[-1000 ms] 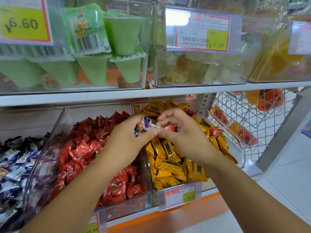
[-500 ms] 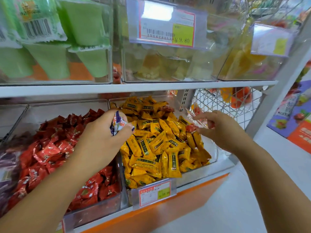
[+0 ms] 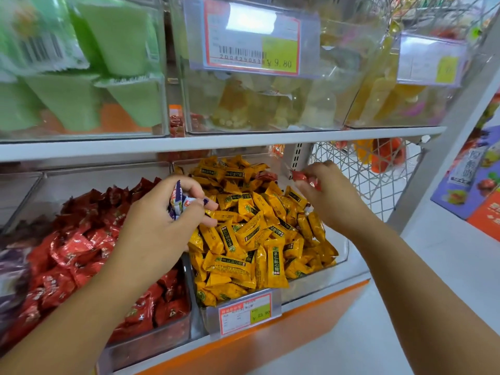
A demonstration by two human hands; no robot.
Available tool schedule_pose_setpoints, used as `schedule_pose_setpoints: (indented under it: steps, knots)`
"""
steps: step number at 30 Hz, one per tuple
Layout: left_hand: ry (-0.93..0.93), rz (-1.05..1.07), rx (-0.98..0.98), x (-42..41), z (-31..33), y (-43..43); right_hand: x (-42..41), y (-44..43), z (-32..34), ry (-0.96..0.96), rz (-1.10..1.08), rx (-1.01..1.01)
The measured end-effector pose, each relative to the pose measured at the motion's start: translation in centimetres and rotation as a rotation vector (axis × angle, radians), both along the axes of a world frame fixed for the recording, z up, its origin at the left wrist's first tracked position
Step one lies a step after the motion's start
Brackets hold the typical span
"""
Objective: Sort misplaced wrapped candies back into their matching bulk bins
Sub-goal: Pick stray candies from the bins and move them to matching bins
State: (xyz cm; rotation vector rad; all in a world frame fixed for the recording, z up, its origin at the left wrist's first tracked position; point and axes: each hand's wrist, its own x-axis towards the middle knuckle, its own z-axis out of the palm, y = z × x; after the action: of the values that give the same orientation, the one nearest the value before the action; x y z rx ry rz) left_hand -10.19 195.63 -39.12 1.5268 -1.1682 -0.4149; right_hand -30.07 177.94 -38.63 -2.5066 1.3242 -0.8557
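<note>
I hold the left hand (image 3: 159, 231) over the divider between the red bin (image 3: 151, 345) and the yellow bin (image 3: 343, 247). Its fingers are curled round a few purple candies (image 3: 178, 204), and the wrapper ends poke out between thumb and forefinger. I judge it is serving as a pouch: those pieces belong in neither bin below, so they wait there while the other hand picks.

The right hand (image 3: 335, 198) is lifted above the yellow bin's two o'clock corner, with its fingertips bunched and pinching a red candy (image 3: 304, 177) clear of the yellow pile. I see the hand from the back, so I cannot tell how many fingers share the pinch. The rest look curled under.

The red candy's home is the red bin, at nine o'clock from the yellow one, which means a carry across the left hand. A second red stray (image 3: 266, 175) lies at twelve o'clock on the yellow pile, so the yellow bin is not sorted yet.
</note>
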Motion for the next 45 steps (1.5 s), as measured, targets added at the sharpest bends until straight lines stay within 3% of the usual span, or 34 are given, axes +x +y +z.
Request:
schedule_pose_setpoints:
  steps: [8,18,26,37,40,45]
  knots:
    - [-0.056,0.062,0.009,1.1,-0.5,1.3,4.9,-2.3,-1.7,-0.162,0.025,0.055]
    - [-0.087,0.044,0.083,1.6,-1.0,1.4,6.1,-2.2,-2.3,0.078,0.192,0.23]
    - [-0.118,0.077,0.082,1.3,-0.9,1.4,5.1,-2.1,-2.8,-0.181,0.172,0.195]
    - [-0.136,0.147,0.045,2.5,-0.8,2.7,3.9,-1.6,-1.2,-0.444,0.173,0.429]
    - [-0.13,0.154,0.032,2.7,-0.9,2.9,3.5,-1.3,-1.0,-0.4,0.188,0.406]
    - [-0.159,0.142,0.046,2.5,-0.6,3.0,3.4,-0.2,-1.1,-0.158,0.116,0.211]
